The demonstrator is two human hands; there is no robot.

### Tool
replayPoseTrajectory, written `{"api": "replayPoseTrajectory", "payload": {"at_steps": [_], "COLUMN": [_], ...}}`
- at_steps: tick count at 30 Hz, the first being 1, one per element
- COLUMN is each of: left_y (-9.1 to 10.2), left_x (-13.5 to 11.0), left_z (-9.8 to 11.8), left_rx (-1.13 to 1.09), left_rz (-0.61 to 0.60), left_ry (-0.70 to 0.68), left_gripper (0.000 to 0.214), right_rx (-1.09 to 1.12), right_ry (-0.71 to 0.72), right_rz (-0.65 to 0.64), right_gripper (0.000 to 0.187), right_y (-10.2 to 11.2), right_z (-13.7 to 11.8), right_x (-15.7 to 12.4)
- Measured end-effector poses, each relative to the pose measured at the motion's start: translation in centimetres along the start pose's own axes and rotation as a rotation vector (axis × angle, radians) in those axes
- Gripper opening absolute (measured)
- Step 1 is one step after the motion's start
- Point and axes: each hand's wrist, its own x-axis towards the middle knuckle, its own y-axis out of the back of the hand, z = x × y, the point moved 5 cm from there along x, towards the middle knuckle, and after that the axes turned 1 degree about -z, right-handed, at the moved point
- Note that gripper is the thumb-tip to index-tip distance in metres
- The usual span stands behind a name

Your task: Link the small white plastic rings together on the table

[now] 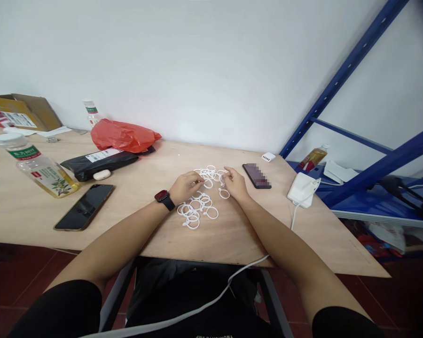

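Note:
Small white plastic rings with little clasps lie in two groups on the wooden table. The nearer pile of rings (pixel 194 210) spreads just in front of my left hand (pixel 186 187). Between my hands, farther back, sits a second cluster of rings (pixel 210 173). My left fingers are pinched together at a white ring at that cluster's near side. Closed at the thumb and fingers, my right hand (pixel 235 183) grips a white ring on the cluster's right side, its index finger partly raised. A single ring (pixel 224 198) shows just below the right fingers. Fingertip details are too small to make out.
A phone (pixel 256 176) lies right of my right hand, beside a white charger (pixel 302 189) with a cable. Leftward are another phone (pixel 84 207), a bottle (pixel 44 166), a black package (pixel 102 162) and a red bag (pixel 123 135). Blue shelving (pixel 352 136) stands at the right.

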Motion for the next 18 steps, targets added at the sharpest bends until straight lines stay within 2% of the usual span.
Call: {"api": "replayPoseTrajectory", "payload": {"at_steps": [6, 8, 11, 14, 18], "left_y": [0.0, 0.0, 0.2, 0.4, 0.5], "left_x": [-0.1, 0.0, 0.0, 0.2, 0.4], "left_z": [0.1, 0.2, 0.5, 1.3, 2.5], "left_rx": [-0.003, 0.002, 0.006, -0.008, -0.022], "left_rz": [0.007, 0.011, 0.028, 0.036, 0.036], "left_ry": [-0.015, -0.023, -0.042, -0.1, -0.188], "left_gripper": [0.009, 0.01, 0.01, 0.012, 0.014], "right_rx": [-0.023, -0.04, -0.06, -0.007, 0.032], "right_ry": [0.089, 0.147, 0.317, 0.467, 0.542], "right_rz": [0.03, 0.071, 0.106, 0.025, -0.135], "right_gripper": [0.034, 0.028, 0.023, 0.027, 0.028], "right_y": [0.4, 0.8, 1.2, 0.7, -0.8], "right_z": [-0.4, -1.4, -4.0, -6.7, -8.3], "right_x": [0.1, -0.2, -1.3, -2.7, -3.8]}}
